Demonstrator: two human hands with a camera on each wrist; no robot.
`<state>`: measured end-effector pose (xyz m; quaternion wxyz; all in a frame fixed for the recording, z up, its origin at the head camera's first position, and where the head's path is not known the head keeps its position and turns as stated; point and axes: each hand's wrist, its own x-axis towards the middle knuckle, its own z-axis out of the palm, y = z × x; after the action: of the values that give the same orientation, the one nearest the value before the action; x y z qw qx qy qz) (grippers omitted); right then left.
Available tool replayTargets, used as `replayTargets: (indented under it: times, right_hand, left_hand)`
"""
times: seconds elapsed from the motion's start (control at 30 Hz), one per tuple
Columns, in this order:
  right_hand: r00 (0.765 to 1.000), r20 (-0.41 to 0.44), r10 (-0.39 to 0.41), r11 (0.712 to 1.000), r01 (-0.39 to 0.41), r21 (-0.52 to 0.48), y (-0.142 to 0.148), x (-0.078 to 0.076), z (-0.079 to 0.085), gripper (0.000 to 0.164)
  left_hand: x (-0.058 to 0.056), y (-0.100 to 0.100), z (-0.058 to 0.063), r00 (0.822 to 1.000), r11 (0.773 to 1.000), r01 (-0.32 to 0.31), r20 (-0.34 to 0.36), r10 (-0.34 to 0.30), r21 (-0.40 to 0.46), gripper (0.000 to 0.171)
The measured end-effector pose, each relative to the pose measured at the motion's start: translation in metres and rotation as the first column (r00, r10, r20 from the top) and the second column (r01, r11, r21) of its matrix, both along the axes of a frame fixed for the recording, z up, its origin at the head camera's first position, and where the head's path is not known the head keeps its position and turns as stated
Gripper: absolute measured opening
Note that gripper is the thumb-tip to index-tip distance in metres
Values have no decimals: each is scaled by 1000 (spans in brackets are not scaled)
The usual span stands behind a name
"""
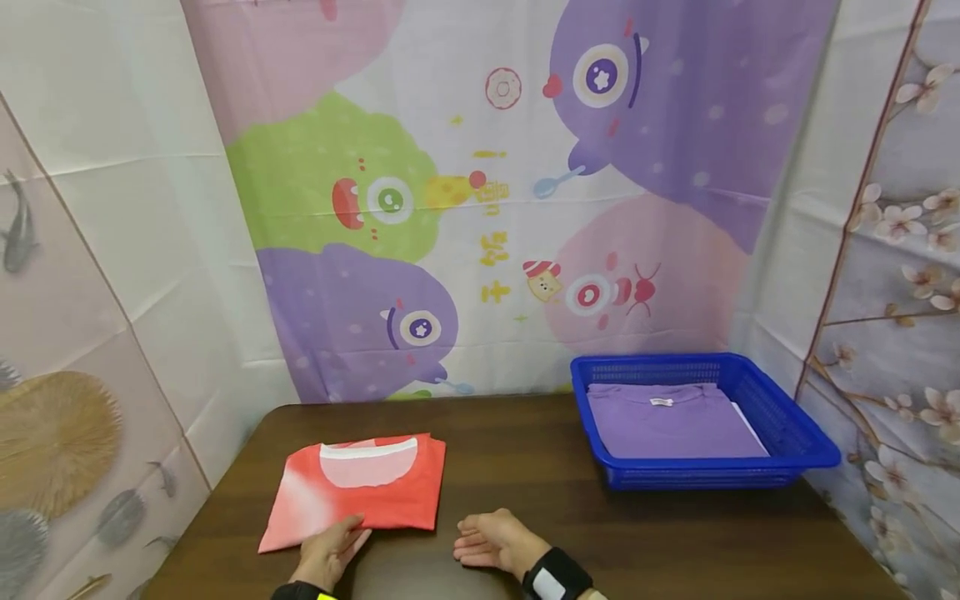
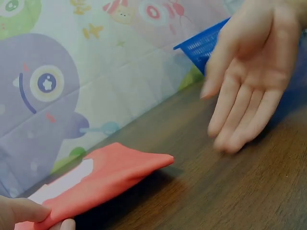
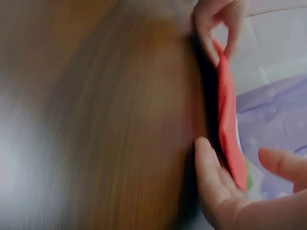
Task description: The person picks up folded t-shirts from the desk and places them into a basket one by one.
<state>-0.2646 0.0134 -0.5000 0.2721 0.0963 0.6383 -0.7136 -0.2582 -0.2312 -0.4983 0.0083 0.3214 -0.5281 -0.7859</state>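
Observation:
A folded red garment (image 1: 397, 504), with a pink neck area edged by a white band, is on the left part of the table. My left hand (image 1: 328, 554) pinches its near edge between thumb and fingers. In the left wrist view that garment (image 2: 115, 172) is raised a little, with a shadow under it. To the right of it my right hand (image 1: 501, 542) is held with straight fingers, palm turned toward the garment, holding nothing. The right wrist view has the right hand's fingers (image 3: 211, 177) close to the garment's edge; whether they touch cannot be told.
A blue plastic basket (image 1: 720, 472) stands at the back right of the brown table (image 1: 517, 442). Inside it lies a folded purple shirt (image 1: 667, 429), with a bit of white cloth beside it. A cartoon-printed curtain (image 1: 465, 350) hangs behind the table, and patterned sheets flank both sides.

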Motion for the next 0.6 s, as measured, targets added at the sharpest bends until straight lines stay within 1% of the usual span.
replayTargets:
  times: [0.07,0.13,0.2,0.23,0.33,0.43,0.53,0.6]
  right_hand:
    - [995,92,-42,994,51,-95,-17,-2,0,47]
    - [978,187,-91,976,125,-176,-33,-6,1,53]
    - [960,239,-143,955,197,-220,-48,-9,2,57]
    - [955,247,-166,946,225,-235,-55,-10,2,58]
    - [946,216,-242,926,291,-239,-72,-15,1,56]
    - [938,167,-303,919,334,-210,-81,-18,-2,54]
    - [928,136,-346,913,367,-181,-84,-21,-5,48]
    - [925,125,-360,908,378,-182,-85,-23,-6,44]
  left_hand:
    - [1,0,1,1000,1000,-3,-1,3,8,55]
    - [1,-1,0,1000,1000,-5,-4,5,14,55]
    - [1,-2,-2,1000,1000,-5,-16,6,22,53]
    - [1,-2,-3,1000,1000,-4,-14,4,25,55]
    - [0,-2,-5,1000,1000,-8,-17,8,20,58]
    - [0,-3,-7,1000,1000,-8,-25,9,7,54]
    - [0,-11,-8,998,1000,-28,-50,27,-10,35]
    - [1,-20,-7,996,997,-68,-52,67,-22,23]
